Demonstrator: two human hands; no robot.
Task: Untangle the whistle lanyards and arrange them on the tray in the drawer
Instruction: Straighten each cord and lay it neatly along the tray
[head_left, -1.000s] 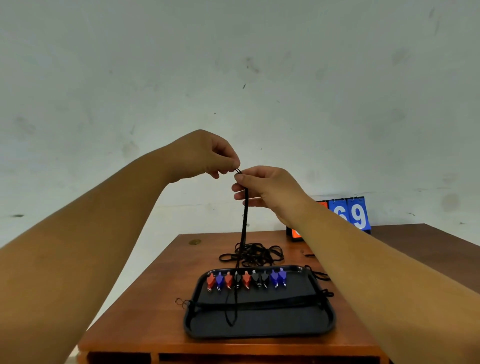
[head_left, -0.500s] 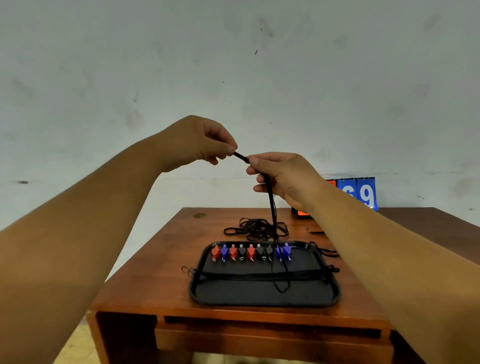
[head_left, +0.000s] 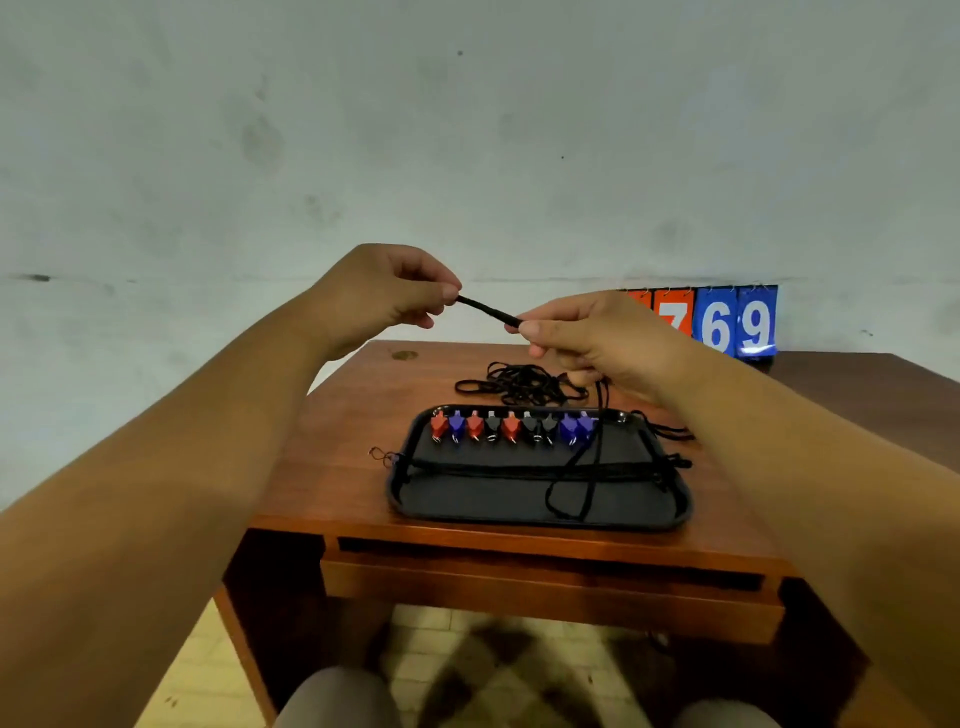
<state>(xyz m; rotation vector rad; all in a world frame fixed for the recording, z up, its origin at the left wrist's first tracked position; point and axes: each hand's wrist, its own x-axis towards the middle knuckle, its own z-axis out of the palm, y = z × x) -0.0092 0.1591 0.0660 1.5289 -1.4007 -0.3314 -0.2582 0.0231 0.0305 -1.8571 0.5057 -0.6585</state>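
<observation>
A black lanyard (head_left: 488, 310) is stretched between my hands above the table. My left hand (head_left: 384, 296) pinches its end, and my right hand (head_left: 587, 338) pinches it a short way along. From my right hand the cord hangs down and loops onto the black tray (head_left: 467, 499). Along the tray's far edge lies a row of several red, blue and black whistles (head_left: 511, 427). Straightened black lanyards lie across the middle of the tray. A tangled pile of black lanyards (head_left: 519, 383) sits on the table behind the tray.
The tray sits on a wooden table (head_left: 337, 441) with a shut drawer (head_left: 545, 587) in its front. A flip scoreboard (head_left: 727, 322) showing 7, 6, 9 stands at the back right against a pale wall. My knees show below over a tiled floor.
Both hands have moved apart, stretching a longer piece of lanyard between them. The view has tilted down, showing the table front and drawer. The hanging loop has shifted right on the tray.
</observation>
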